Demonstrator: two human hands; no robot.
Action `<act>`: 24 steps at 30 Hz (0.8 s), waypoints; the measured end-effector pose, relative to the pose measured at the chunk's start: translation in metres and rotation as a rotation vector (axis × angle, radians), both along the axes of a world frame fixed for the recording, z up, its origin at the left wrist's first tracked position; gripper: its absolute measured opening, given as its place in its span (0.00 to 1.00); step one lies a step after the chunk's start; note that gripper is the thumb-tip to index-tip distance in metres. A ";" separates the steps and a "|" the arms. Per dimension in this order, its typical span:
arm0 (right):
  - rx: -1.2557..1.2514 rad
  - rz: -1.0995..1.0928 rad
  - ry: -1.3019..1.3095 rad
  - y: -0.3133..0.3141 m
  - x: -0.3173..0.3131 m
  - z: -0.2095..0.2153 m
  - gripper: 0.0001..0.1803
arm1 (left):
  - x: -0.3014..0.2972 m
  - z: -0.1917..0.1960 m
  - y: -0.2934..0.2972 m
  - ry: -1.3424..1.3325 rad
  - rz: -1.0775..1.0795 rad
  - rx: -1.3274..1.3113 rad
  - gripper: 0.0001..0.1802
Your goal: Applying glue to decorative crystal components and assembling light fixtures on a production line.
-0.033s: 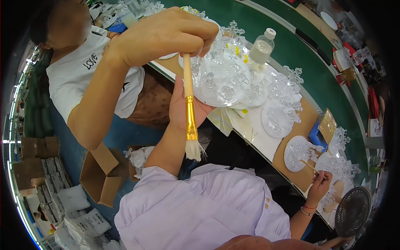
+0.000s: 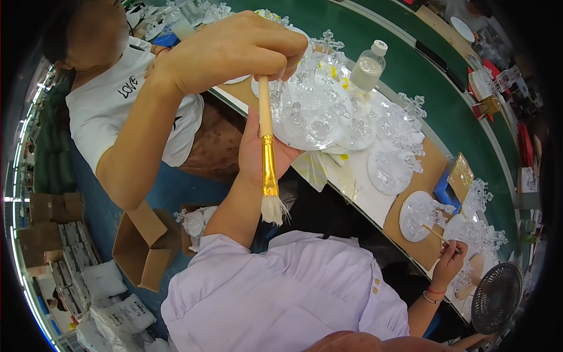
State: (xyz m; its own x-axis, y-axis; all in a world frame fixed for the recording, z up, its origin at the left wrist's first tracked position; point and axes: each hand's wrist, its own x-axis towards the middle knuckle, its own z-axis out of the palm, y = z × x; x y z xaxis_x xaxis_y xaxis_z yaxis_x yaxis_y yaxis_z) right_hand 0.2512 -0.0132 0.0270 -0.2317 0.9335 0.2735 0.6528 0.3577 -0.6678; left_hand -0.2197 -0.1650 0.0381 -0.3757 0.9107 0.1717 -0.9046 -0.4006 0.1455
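My left hand (image 2: 258, 154) is palm up at the table's near edge, its thumb raised and apart. Its fingers are hidden beneath a round white disc (image 2: 308, 141) that carries clear plastic pieces; the hand holds this disc from below. Before me a co-worker's hand (image 2: 246, 47), its arm coming from the left, holds a flat paintbrush (image 2: 266, 117) with a gold ferrule, pale bristles down. The brush passes in front of my left palm. Far right, my right hand (image 2: 452, 258), bracelets at the wrist, pinches a thin wooden stick (image 2: 436, 234) near another white disc (image 2: 415, 220).
A co-worker in a white shirt (image 2: 132, 88) sits at my left. More discs with clear crosses (image 2: 390, 170) line the table. A bottle of clear liquid (image 2: 369, 66) stands behind them. On the floor are a cardboard box (image 2: 141, 252) and plastic bags (image 2: 126, 314).
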 end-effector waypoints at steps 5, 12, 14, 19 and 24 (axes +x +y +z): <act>0.007 -0.008 0.014 0.000 -0.001 -0.001 0.11 | 0.001 0.003 0.003 0.024 -0.046 -0.006 0.32; 0.042 0.008 0.018 -0.003 -0.001 -0.002 0.10 | 0.014 0.019 0.005 0.138 0.014 -0.236 0.29; 0.036 -0.004 0.014 -0.004 -0.001 -0.001 0.11 | 0.018 0.024 0.008 -0.104 -0.020 -0.136 0.28; 0.116 0.022 -0.007 -0.001 0.001 -0.006 0.11 | 0.027 0.018 0.004 0.022 -0.057 -0.158 0.28; 0.065 -0.007 0.027 -0.002 -0.001 -0.006 0.11 | 0.044 0.026 0.009 0.060 -0.149 -0.157 0.31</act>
State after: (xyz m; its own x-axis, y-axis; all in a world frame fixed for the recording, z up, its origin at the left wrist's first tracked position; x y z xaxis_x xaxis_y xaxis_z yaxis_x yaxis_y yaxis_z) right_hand 0.2503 -0.0153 0.0207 -0.2172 0.9150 0.3399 0.6374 0.3967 -0.6605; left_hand -0.1754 -0.1560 0.0640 -0.2281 0.9728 0.0412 -0.9401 -0.2311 0.2508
